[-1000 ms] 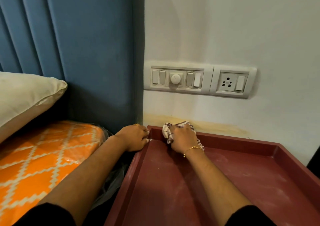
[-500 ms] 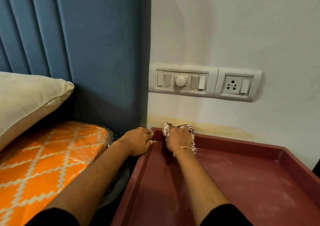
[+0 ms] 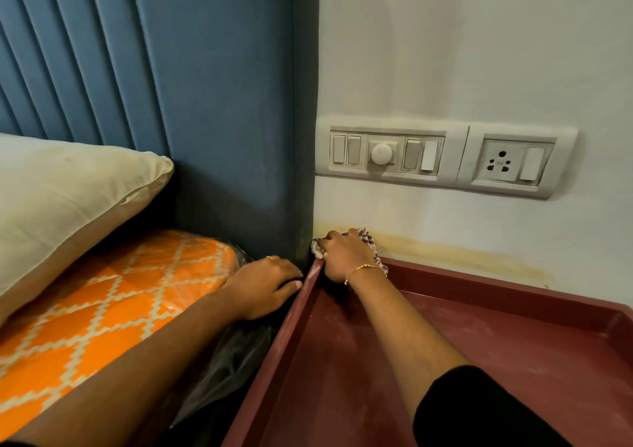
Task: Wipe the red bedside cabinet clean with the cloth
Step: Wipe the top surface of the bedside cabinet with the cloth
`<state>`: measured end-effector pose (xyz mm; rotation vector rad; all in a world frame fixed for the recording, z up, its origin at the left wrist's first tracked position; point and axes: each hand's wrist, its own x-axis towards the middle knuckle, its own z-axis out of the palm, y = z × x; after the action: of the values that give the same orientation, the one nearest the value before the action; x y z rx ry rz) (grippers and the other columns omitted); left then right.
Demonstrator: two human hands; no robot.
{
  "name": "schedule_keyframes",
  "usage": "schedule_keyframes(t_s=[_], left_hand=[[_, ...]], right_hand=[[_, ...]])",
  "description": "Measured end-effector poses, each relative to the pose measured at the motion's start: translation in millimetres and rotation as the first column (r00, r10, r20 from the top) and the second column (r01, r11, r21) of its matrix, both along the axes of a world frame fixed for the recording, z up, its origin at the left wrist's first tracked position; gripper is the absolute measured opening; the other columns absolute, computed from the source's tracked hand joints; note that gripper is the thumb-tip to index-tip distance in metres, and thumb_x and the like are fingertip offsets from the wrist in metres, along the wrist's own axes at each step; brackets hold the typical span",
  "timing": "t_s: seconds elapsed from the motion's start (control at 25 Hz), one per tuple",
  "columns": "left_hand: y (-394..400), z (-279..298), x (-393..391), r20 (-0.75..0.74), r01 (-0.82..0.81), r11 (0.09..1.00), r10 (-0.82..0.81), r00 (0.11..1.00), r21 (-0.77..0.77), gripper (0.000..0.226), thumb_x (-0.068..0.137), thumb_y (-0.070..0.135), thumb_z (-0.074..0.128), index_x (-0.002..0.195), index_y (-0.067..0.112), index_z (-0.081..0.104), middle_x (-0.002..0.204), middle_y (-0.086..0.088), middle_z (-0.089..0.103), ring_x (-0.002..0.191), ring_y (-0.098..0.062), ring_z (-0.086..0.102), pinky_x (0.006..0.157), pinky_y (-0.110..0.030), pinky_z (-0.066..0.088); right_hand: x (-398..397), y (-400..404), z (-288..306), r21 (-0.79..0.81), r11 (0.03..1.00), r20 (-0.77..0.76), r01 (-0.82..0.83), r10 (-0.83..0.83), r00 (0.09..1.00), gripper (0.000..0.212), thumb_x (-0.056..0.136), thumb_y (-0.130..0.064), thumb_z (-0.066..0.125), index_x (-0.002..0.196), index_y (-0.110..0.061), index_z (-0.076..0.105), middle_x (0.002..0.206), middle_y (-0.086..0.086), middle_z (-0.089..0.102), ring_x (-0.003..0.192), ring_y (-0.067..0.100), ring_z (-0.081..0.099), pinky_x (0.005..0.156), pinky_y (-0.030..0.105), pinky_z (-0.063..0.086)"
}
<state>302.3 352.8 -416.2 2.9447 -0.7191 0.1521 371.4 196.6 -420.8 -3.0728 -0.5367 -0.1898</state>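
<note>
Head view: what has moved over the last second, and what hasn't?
The right hand, gripping the crumpled checked cloth, has slid left along the back rim of the red bedside cabinet into its back-left corner. The left hand has slipped off the cabinet's left rim and now lies just beside it. The grip on the cloth is unchanged, and pale dust still covers the cabinet top.

A dark red cabinet [image 3: 479, 361] dusted pale under the right hand [image 3: 346, 258], which grips a white-and-maroon checked cloth [image 3: 368, 237]; left of the left hand [image 3: 263, 287], an orange mattress [image 3: 113, 306] with cream lattice, a cream pillow [image 3: 68, 193], and a blue headboard [image 3: 205, 87] behind.
</note>
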Motion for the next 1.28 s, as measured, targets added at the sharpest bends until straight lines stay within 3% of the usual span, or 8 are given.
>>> schedule_keyframes(t_s=[0.16,0.32,0.52,0.68,0.88,1.08,1.2,1.28], left_hand=[[0.0,-6.6,-9.3,-0.123,-0.012,0.998,0.003,0.992,-0.066,0.074,0.080,0.063,0.016,0.129,0.021,0.051,0.132,-0.001,0.056,0.129,-0.015,0.042,0.107,-0.031,0.035],[-1.1,-9.9,-19.4,-0.103,-0.070,0.996,0.064,0.993,-0.055,0.067,0.083,0.063,0.032,0.135,0.022,0.046,0.141,0.001,0.048,0.140,-0.014,0.028,0.113,-0.034,0.028],[2.4,-11.5,-49.1,-0.105,-0.046,0.999,0.043,0.994,-0.026,0.061,0.086,0.062,0.040,0.135,0.027,0.045,0.140,0.004,0.050,0.143,-0.014,0.021,0.112,-0.031,0.024],[-1.8,-10.8,-56.7,-0.089,-0.027,0.999,0.025,0.996,-0.020,0.056,0.091,0.053,0.042,0.138,0.023,0.042,0.141,0.001,0.049,0.144,-0.014,0.017,0.114,-0.028,0.021],[3.8,-20.8,-51.0,-0.112,0.001,0.988,-0.018,0.994,-0.157,0.053,0.088,0.053,0.040,0.124,0.019,0.057,0.124,-0.003,0.063,0.140,-0.016,0.029,0.111,-0.020,0.018],[4.3,-22.5,-46.8,-0.096,0.021,0.989,-0.035,0.995,-0.147,0.056,0.084,0.056,0.036,0.127,0.025,0.055,0.120,0.002,0.065,0.141,-0.014,0.026,0.114,-0.026,0.022],[3.8,-24.5,-40.6,-0.057,0.056,0.996,-0.061,0.997,-0.074,0.061,0.082,0.057,0.033,0.124,0.021,0.058,0.111,0.000,0.070,0.137,-0.014,0.032,0.116,-0.023,0.018],[2.9,-24.4,-38.3,-0.025,0.071,0.996,-0.073,0.997,-0.059,0.061,0.084,0.056,0.034,0.121,0.017,0.060,0.106,-0.003,0.071,0.132,-0.012,0.040,0.111,-0.015,0.011]], right_hand=[[-10.2,-9.3,-5.7,0.045,0.987,-0.018,-0.153,0.154,0.988,0.049,0.088,-0.011,0.050,0.135,-0.020,0.046,0.141,-0.001,0.045,0.126,0.033,0.036,0.102,0.039,0.040],[-18.2,-0.5,-4.2,0.136,0.988,0.059,-0.068,0.061,0.996,0.040,0.087,-0.011,0.052,0.126,-0.020,0.053,0.133,0.000,0.054,0.124,0.033,0.038,0.095,0.042,0.045],[-47.3,-10.2,-15.3,0.172,0.964,0.014,-0.205,0.205,0.979,0.046,0.084,-0.004,0.049,0.128,-0.021,0.050,0.129,0.006,0.058,0.117,0.036,0.043,0.096,0.039,0.036],[-38.3,-1.2,-9.4,0.169,0.985,-0.008,-0.034,0.036,0.999,0.051,0.087,-0.011,0.051,0.136,-0.021,0.042,0.135,0.010,0.054,0.126,0.038,0.040,0.101,0.045,0.039],[-64.1,-9.7,-15.1,0.250,0.943,-0.033,-0.219,0.234,0.972,0.042,0.082,-0.010,0.054,0.124,-0.016,0.056,0.128,0.010,0.060,0.121,0.031,0.052,0.100,0.035,0.042],[-30.2,-19.3,48.3,0.675,0.723,-0.355,0.146,0.144,0.924,0.050,0.092,-0.013,0.054,0.138,-0.015,0.034,0.134,0.013,0.047,0.109,0.025,0.050,0.090,0.030,0.039],[-16.9,-9.4,26.4,0.356,0.929,-0.236,0.101,-0.016,0.972,0.046,0.092,-0.016,0.051,0.136,-0.012,0.036,0.138,0.015,0.039,0.111,0.030,0.051,0.094,0.034,0.042],[-13.9,-1.5,7.8,0.182,0.982,-0.058,0.049,-0.039,0.998,0.042,0.092,-0.020,0.050,0.133,-0.010,0.044,0.140,0.014,0.036,0.114,0.034,0.052,0.097,0.037,0.042]])
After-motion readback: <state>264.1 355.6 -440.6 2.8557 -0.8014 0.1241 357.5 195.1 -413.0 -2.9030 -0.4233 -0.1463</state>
